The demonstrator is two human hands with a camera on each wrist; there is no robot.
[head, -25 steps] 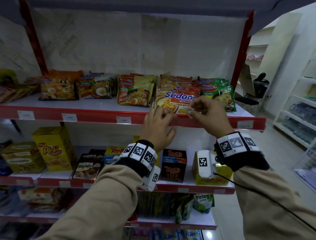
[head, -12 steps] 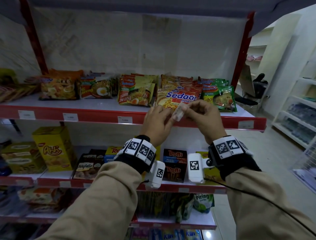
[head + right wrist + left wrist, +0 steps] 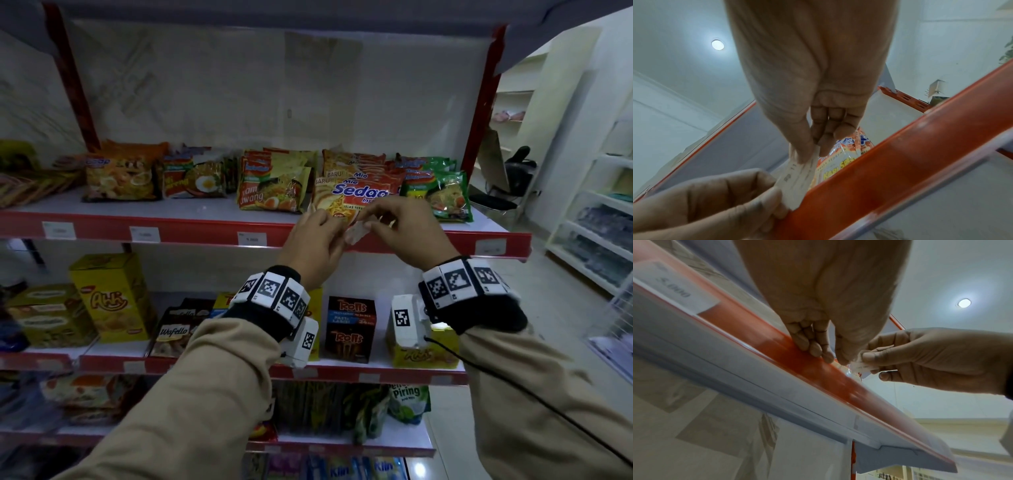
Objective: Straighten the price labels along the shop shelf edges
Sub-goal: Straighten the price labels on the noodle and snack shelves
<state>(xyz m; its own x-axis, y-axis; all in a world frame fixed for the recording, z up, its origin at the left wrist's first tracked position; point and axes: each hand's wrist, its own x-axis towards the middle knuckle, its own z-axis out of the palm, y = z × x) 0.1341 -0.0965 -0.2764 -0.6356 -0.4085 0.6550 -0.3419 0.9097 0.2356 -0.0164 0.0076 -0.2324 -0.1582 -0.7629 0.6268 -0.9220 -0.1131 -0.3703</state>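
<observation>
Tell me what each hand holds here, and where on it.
One loose price label, off the red shelf edge: right hand pinches its upper end, left hand pinches its lower end.

Pretty dim and bluish overall, lower shelves sink into shadow. Only light source I can spot is a round recessed ceiling lamp with a soft halo. Wrist views are smeary, and the wide lens bends the edges.

noodle pack says "Mie Sedaa.." + "BARU" | next pack reads "..am ..wang" | yellow box "Ahh" | dark box "Rolls" twice | brown pack "Wafello" | green pouch "Piring" | blue packs "Klin" | shelf price label "5.000"
</observation>
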